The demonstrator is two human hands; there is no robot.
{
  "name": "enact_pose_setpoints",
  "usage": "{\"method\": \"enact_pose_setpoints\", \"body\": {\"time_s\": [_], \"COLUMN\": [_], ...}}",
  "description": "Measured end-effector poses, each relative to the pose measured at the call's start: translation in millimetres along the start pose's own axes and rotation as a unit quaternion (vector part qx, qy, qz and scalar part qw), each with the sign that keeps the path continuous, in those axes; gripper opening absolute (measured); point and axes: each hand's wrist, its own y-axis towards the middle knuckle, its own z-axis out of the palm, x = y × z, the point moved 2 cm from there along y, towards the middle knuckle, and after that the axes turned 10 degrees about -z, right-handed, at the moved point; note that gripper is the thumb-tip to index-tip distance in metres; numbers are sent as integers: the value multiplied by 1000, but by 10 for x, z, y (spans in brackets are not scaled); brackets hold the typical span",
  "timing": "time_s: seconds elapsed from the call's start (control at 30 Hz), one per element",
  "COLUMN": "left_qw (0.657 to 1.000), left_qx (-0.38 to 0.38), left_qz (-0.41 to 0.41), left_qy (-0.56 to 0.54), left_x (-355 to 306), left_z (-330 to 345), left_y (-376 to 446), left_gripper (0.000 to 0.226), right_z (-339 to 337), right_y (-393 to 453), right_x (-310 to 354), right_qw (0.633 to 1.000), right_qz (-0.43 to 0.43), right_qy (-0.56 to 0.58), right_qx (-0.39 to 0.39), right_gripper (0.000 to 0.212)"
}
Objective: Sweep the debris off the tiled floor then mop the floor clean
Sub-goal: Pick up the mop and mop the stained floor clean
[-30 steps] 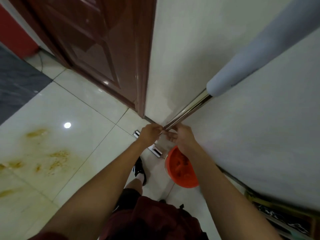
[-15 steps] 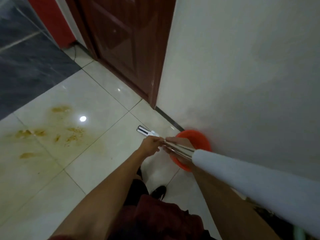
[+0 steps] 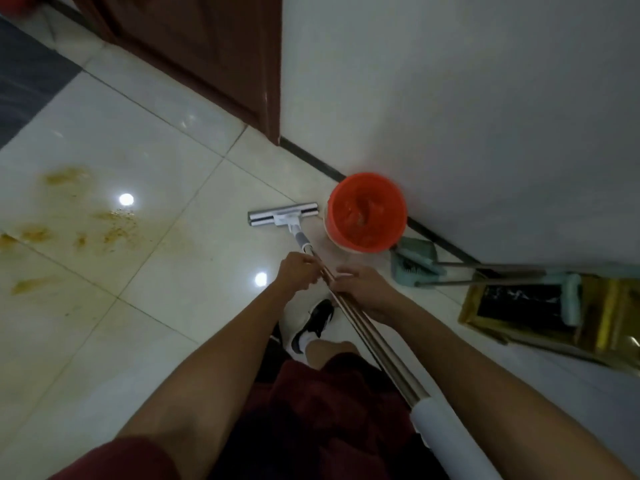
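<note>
A flat mop with a silver head (image 3: 283,215) lies on the white tiled floor (image 3: 145,285), its metal pole (image 3: 367,336) slanting back towards me and ending in a white grip (image 3: 446,441). My left hand (image 3: 298,270) grips the pole low down. Just behind it my right hand (image 3: 363,289) holds the same pole. Yellow-brown stains and crumbs (image 3: 104,226) spread over the tiles at the left. An orange bucket (image 3: 367,212) stands right of the mop head, against the wall.
A teal broom and dustpan (image 3: 415,265) lie right of the bucket beside a gold-framed box (image 3: 540,306). The white wall (image 3: 450,98) runs along the right, a brown door (image 3: 207,50) stands at top, and my shoe (image 3: 313,323) is under the pole.
The pole's upper end has swung down from high on the right towards my body. The mop head now lies flat and fully visible on the tiles beside the bucket.
</note>
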Motion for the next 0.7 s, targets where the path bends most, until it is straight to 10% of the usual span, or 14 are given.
{"method": "enact_pose_setpoints", "body": {"time_s": [0.47,0.7], "left_qw": [948,905], "left_qx": [77,60], "left_qz": [-236,-270], "left_qy": [-201,-322], "left_x": [880,841], "left_z": [1066,1365], "left_y": [379,465], "left_gripper": [29,8], "right_z": [-77,-73], "right_y": [118,52], "right_x": [-1498,-1882], "right_qw": [965,946], "right_qz": [156,71], "right_qy": [-203,-316], "right_qx": [55,-13], "right_gripper": [34,25]}}
